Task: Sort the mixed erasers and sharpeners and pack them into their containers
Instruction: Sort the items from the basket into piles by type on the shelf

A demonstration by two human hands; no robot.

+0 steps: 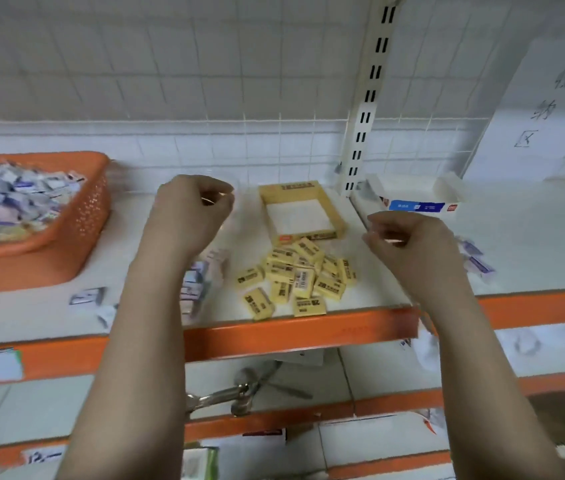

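The yellow erasers [293, 275] sit in a loose pile on the shelf [308, 327], between and just below both grips, and they look light, firm and paper-sleeved, so pinching one across its short sides should be easy enough. The yellow box [303, 211] stands empty just behind the pile. The left hand [193, 206] and right hand [409, 240] hover over the shelf, fingers curled in, seemingly holding nothing, though blur makes that a guess.
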